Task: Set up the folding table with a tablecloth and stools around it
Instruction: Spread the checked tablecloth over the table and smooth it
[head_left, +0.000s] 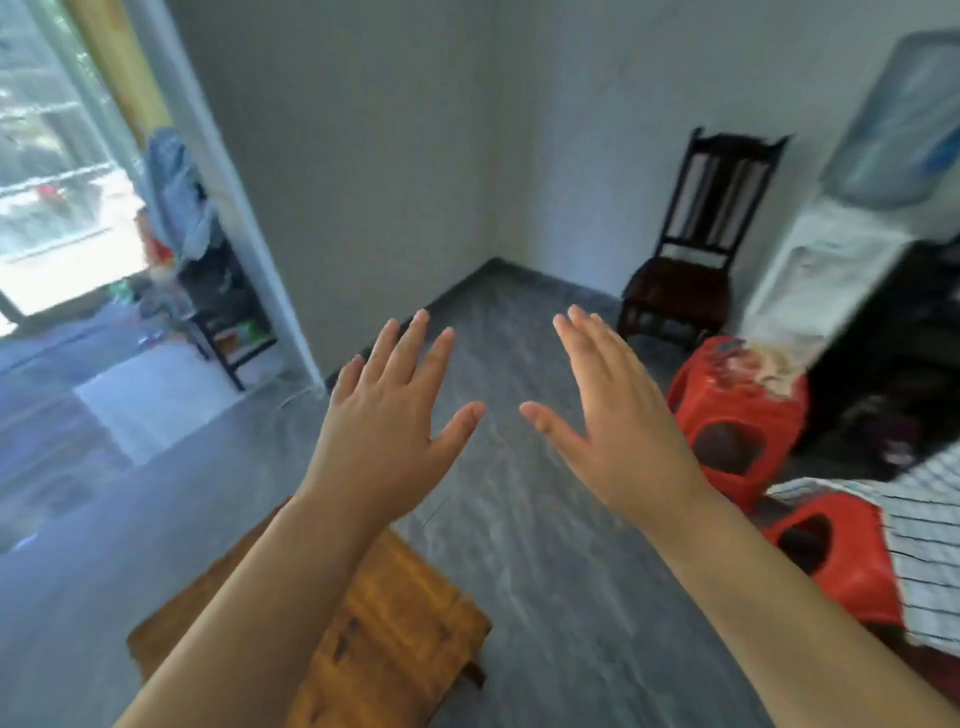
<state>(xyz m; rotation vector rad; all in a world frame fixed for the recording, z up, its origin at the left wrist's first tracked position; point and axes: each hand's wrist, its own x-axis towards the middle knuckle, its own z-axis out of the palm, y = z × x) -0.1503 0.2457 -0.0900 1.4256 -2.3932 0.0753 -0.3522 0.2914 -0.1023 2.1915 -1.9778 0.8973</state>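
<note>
My left hand (387, 410) and my right hand (615, 415) are stretched out in front of me over the grey floor, palms down, fingers straight and spread, holding nothing. Two red plastic stools stand at the right: one (737, 415) further off with something pale lying on its top, one (836, 556) nearer. A white cloth with dark checked lines (919, 535) partly covers the nearer stool. Under my left forearm sits a low brown wooden piece (405, 623). No folding table shows in this view.
A dark wooden chair (696, 249) stands in the far corner against the wall. A water dispenser (831, 260) with a bottle is at the right beside dark furniture. At the left, a black rack (218, 291) with clothes stands by a bright doorway.
</note>
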